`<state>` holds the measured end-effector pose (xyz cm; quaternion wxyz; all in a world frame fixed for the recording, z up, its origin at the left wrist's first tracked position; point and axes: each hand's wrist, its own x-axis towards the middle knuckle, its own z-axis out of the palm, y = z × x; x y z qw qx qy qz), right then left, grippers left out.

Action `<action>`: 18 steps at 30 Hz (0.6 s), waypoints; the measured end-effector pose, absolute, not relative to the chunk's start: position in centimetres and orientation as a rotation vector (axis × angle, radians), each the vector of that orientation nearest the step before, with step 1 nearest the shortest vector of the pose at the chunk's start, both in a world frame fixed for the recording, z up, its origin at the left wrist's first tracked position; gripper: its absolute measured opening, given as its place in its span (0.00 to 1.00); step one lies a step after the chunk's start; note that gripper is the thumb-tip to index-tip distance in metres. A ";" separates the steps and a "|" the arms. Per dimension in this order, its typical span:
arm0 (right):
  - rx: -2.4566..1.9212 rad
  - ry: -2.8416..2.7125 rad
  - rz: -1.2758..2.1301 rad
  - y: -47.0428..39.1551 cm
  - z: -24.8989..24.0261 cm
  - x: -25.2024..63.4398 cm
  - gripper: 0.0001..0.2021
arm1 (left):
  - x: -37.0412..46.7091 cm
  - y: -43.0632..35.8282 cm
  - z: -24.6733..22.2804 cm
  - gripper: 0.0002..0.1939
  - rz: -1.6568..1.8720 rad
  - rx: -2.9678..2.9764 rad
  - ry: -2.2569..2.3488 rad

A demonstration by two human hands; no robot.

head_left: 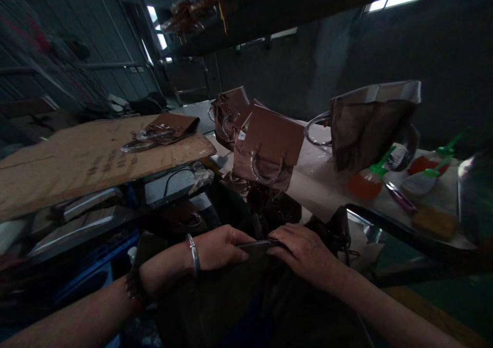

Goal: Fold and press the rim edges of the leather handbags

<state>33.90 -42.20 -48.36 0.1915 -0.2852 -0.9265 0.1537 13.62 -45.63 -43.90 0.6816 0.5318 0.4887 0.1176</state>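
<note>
My left hand, with a silver bangle on its wrist, pinches a thin edge between thumb and fingers. That edge belongs to a dark piece low in the middle of the view, too dim to tell whether it is a bag or a loose panel. Close beside it, my right hand is closed on the same edge, its fingers curled over the top. Dark cloth lies below both hands. Just beyond them stands a brown handbag, its handle wrapped in clear plastic.
On the left, a cardboard-topped table bears a flat brown bag. Another brown bag stands on the right table near green-topped bottles of orange liquid and a yellowish sponge. A blue crate sits low left. A shelf hangs overhead.
</note>
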 end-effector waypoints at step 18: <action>-0.927 -2.709 0.315 -42.2 -49.3 33.4 0.09 | 14.8 -44.7 -45.1 0.18 0.237 1.230 1.180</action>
